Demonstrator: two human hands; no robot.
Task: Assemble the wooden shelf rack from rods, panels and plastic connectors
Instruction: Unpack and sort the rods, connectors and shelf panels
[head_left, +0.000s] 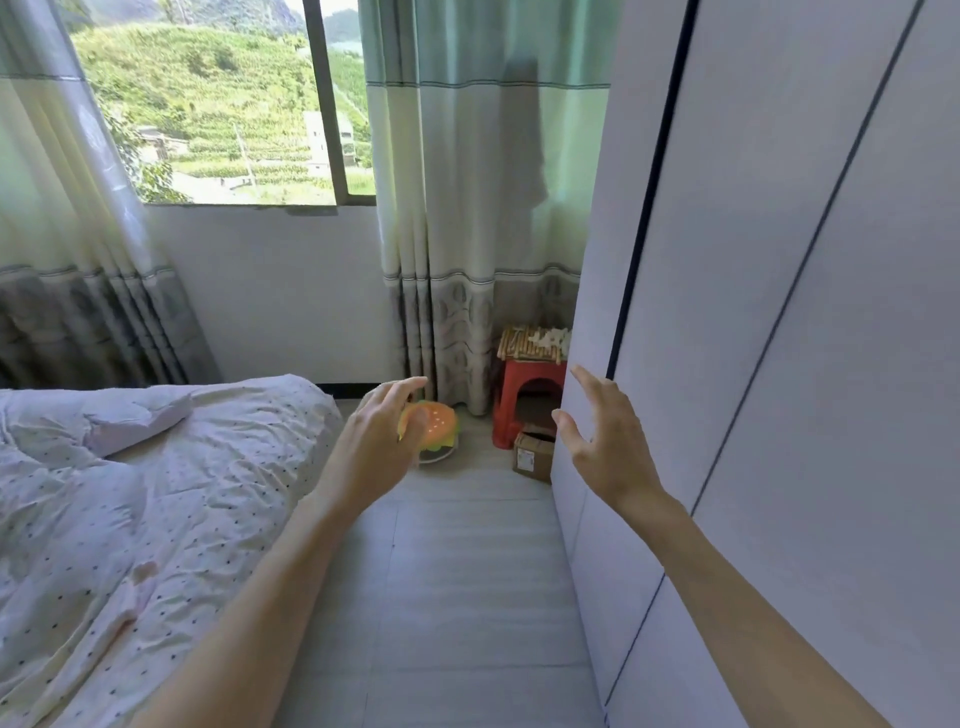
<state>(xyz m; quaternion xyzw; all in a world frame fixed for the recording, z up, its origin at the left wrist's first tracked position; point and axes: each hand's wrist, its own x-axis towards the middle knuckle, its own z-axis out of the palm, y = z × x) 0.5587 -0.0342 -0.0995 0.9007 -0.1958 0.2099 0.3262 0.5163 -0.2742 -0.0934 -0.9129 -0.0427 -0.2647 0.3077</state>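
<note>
A pile of wooden rods with white plastic connectors (535, 344) lies on top of a red plastic stool (530, 402) in the far corner, beside the wardrobe. Both my arms are stretched forward over the floor. My left hand (382, 441) is held out with relaxed fingers and holds nothing. My right hand (602, 436) is spread open in the air near the wardrobe's edge, also holding nothing. Neither hand touches the rods or the stool.
A white wardrobe (779, 364) fills the right side. A bed with a dotted quilt (130, 493) takes up the left. On the floor by the curtain (467, 234) sit a burger-shaped toy (439, 426) and a small cardboard box (535, 454).
</note>
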